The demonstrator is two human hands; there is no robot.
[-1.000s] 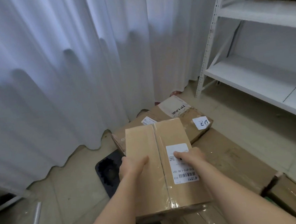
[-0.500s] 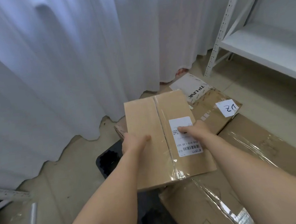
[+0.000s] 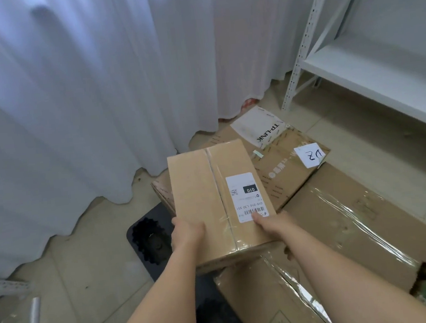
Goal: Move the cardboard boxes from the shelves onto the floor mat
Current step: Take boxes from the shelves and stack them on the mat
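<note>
**Taped box held low over the pile on the floor mat**

A person held a taped cardboard box point(image 3: 218, 200) with both hands above a cluster of cartons on the floor. The left hand point(image 3: 187, 232) gripped the near left part of the box, thumb laid on its top, while the right hand point(image 3: 271, 225) gripped the near right part, thumb pressing beside the white shipping label point(image 3: 247, 197); the other fingers of both hands were hidden under the box. Whether the box rested on the cartons beneath it could not be told. At two o'clock from it lay a flat carton point(image 3: 283, 164) bearing a handwritten note point(image 3: 312, 156), and at four o'clock a long carton wrapped in clear film point(image 3: 358, 227). A black floor mat point(image 3: 149, 244) showed at eight o'clock. White curtains point(image 3: 94, 95) hung at eleven o'clock, and a white shelf unit point(image 3: 370, 71) stood at one o'clock.
</note>
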